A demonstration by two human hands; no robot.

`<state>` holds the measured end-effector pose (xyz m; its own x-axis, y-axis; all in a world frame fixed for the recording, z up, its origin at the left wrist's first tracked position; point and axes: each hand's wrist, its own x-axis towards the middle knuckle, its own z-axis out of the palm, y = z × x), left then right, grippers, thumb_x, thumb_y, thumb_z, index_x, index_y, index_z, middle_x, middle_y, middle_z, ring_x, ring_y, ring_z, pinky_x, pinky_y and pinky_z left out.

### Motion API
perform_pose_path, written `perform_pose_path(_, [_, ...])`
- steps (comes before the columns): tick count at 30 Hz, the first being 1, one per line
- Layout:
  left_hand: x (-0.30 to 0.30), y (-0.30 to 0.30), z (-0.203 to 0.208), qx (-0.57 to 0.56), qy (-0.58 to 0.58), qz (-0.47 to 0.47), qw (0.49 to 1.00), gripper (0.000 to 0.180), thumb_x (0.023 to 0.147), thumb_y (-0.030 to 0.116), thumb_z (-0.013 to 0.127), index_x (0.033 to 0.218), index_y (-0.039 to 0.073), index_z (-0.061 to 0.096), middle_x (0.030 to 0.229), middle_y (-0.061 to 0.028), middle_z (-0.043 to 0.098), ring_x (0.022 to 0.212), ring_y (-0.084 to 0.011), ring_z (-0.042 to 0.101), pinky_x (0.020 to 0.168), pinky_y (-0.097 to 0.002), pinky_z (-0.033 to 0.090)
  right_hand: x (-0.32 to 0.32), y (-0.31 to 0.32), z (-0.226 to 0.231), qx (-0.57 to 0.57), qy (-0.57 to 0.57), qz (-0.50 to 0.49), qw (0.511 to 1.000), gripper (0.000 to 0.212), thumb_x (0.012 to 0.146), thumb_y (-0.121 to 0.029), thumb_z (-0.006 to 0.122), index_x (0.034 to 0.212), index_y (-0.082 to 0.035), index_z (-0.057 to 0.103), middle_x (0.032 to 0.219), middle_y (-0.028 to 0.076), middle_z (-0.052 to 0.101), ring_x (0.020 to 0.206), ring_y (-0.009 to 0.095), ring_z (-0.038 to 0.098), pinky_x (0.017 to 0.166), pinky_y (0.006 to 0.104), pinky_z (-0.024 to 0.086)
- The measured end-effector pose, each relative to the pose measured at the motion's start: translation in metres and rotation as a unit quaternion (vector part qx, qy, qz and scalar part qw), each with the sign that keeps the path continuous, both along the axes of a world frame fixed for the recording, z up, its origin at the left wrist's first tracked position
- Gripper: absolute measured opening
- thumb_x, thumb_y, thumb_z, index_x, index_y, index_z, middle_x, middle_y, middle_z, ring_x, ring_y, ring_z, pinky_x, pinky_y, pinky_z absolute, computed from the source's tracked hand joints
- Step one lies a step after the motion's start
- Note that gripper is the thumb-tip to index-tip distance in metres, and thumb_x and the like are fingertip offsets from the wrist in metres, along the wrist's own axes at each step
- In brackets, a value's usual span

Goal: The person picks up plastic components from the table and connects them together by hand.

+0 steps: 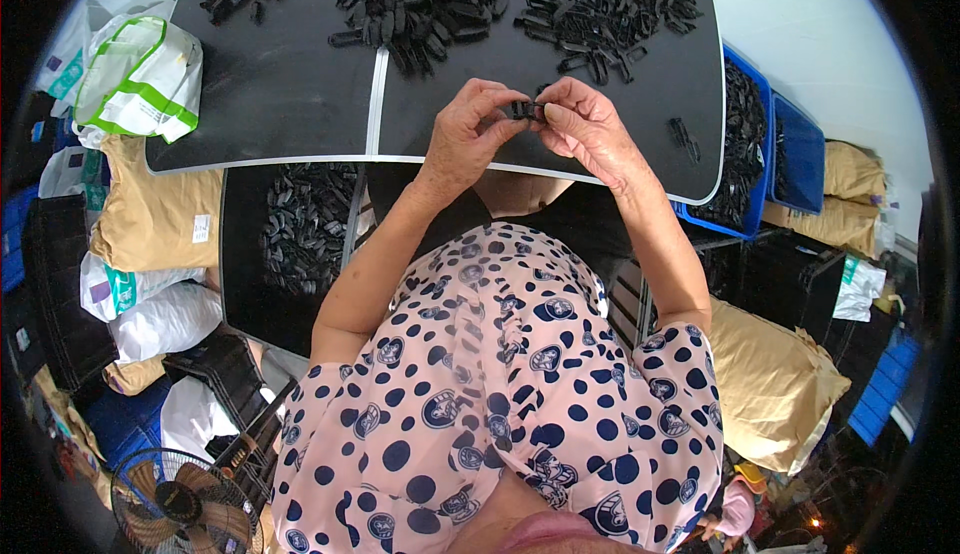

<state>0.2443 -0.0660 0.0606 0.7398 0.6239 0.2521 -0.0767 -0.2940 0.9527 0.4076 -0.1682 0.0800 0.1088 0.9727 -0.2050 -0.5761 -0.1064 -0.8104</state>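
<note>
Between my two hands, over the near edge of the black table (280, 84), is a small black plastic part (524, 110). The thumb and fingers of my left hand (465, 136) pinch its left end. On its right end, the thumb and fingertips of my right hand (585, 132) are closed. Fingers cover much of the part, so its exact kind does not show. Beyond my hands lie a heap of similar narrow black parts (420, 9) and another heap (610, 19) to its right. A few loose black parts (684, 140) rest right of my right hand.
Blue bins (768, 169) stand at the table's right, one filled with black parts. Below the table's left half, more black parts (305, 224) lie on a dark surface. A white-and-green bag (140, 74), brown packages (160, 194) and a fan (180, 499) are at the left.
</note>
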Motion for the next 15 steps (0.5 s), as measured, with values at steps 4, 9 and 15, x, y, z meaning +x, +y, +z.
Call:
perform_pose_path(4, [-0.005, 0.0, 0.008, 0.004, 0.043, -0.016, 0.999, 0.024, 0.082, 0.003, 0.063, 0.105, 0.003, 0.062, 0.089, -0.0043, 0.062, 0.077, -0.0114, 0.059, 0.07, -0.0241, 0.048, 0.001, -0.001, 0.0, -0.004, 0.001, 0.017, 1.0, 0.011, 0.091, -0.007, 0.056, 0.099, 0.0, 0.055, 0.081, 0.01, 0.061, 0.057, 0.007, 0.047, 0.045, 0.0176, 0.035])
perform_pose_path(9, [-0.009, 0.0, 0.011, 0.054, 0.049, -0.013, 0.997, 0.024, 0.08, 0.003, 0.065, 0.104, 0.003, 0.063, 0.088, -0.0071, 0.064, 0.08, -0.0148, 0.062, 0.07, -0.0265, 0.049, -0.001, -0.001, 0.006, -0.041, -0.019, 0.024, 0.999, 0.007, 0.09, -0.006, 0.057, 0.095, -0.001, 0.057, 0.077, 0.008, 0.061, 0.055, 0.006, 0.047, 0.043, 0.0176, 0.033])
perform_pose_path(15, [-0.012, 0.001, 0.016, 0.249, 0.046, 0.015, 0.967, 0.024, 0.073, 0.006, 0.069, 0.097, 0.004, 0.063, 0.09, -0.0115, 0.064, 0.08, -0.0278, 0.063, 0.068, -0.0326, 0.05, 0.001, -0.002, 0.011, -0.122, -0.135, 0.075, 0.981, 0.014, 0.087, -0.015, 0.064, 0.093, -0.004, 0.059, 0.075, 0.003, 0.061, 0.055, 0.004, 0.049, 0.044, 0.0151, 0.034])
